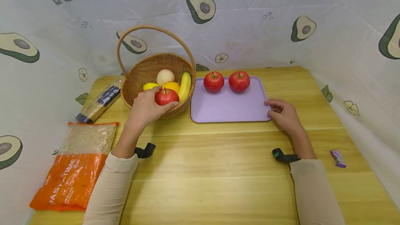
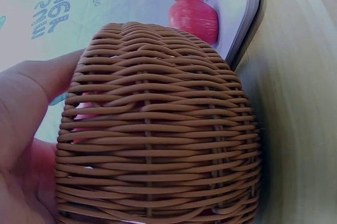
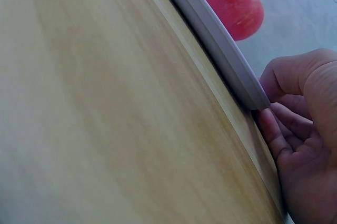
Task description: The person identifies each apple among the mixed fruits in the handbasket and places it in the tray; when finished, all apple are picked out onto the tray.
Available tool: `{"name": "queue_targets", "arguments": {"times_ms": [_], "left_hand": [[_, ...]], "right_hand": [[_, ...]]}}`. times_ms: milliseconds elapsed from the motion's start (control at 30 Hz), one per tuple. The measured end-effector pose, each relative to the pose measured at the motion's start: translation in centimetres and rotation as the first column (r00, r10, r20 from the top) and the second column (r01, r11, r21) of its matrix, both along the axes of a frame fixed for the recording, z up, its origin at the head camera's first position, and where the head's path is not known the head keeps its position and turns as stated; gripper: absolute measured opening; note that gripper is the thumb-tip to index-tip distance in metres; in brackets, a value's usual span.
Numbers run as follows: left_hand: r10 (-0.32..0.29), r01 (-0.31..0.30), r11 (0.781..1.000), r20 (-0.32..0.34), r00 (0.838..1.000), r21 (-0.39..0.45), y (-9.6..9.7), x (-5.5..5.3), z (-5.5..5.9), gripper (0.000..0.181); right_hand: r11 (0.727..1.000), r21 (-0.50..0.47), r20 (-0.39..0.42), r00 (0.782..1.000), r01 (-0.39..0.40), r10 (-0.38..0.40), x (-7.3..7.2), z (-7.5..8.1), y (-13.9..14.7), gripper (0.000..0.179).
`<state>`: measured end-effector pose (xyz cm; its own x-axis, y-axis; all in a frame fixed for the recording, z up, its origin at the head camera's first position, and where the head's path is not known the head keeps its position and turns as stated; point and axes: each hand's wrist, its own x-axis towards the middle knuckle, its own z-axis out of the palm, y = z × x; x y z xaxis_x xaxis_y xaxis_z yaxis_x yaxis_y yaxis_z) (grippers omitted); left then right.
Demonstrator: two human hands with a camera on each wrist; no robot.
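Note:
In the head view my left hand [image 1: 148, 105] reaches into the wicker basket [image 1: 131, 79], thumb and fingers round a red apple [image 1: 167, 96]. A pale peach [image 1: 165, 77], yellow and orange fruit and a banana [image 1: 185, 84] lie in the basket around that apple. The basket wall [image 2: 158, 129] hides most of the held apple in the left wrist view. My right hand [image 1: 286, 116] pinches the right edge of a lilac tray [image 1: 228, 107]; the right wrist view shows thumb and fingers at the tray's corner [image 3: 247, 89]. Two red apples [image 1: 214, 82] stand along the tray's back edge.
Left of the basket lies a pasta packet [image 1: 101, 101] with a dark label. Nearer stands an orange and clear PASTATIME bag [image 1: 75, 169], by my left sleeve. A small purple wrapped sweet [image 1: 338, 158] lies right of my right forearm. A patterned cloth [image 1: 243, 37] hangs behind the table.

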<state>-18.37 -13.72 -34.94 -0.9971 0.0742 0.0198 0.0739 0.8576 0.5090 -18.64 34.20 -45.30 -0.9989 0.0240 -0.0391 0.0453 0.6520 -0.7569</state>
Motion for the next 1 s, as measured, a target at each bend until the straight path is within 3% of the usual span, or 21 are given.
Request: {"name": "queue_targets", "arguments": {"times_ms": [367, 533, 733, 867, 1000], "left_hand": [[0.055, -0.039, 0.993, -0.145, 0.988, 0.108, -0.1, -0.2, -0.6, 0.088], [0.066, -0.023, 0.984, -0.24, 0.968, 0.178, 0.2, -0.1, -0.8, 0.084], [0.094, 0.015, 0.953, -0.34, 0.936, 0.304, 0.9, -0.1, -0.7, 0.081], [0.121, 0.017, 0.927, -0.339, 0.933, 0.375, 1.5, 0.1, -0.5, 0.078], [0.094, 0.068, 0.909, -0.359, 0.929, 0.412, 2.1, 0.0, -0.3, 0.07]], "right_hand": [[1.0, 0.009, 0.006, 1.0, 0.009, -0.009, -0.1, 0.0, 0.0, 0.039], [1.0, -0.002, -0.001, 1.0, 0.001, -0.001, -0.1, -0.1, 0.0, 0.038], [1.0, -0.012, -0.006, 1.0, -0.006, 0.006, -0.1, -0.2, 0.1, 0.039], [1.0, -0.008, -0.007, 1.0, -0.005, 0.005, -0.2, -0.3, 0.1, 0.039], [1.0, -0.011, -0.007, 1.0, -0.004, 0.003, -0.2, -0.3, 0.1, 0.039]]}}
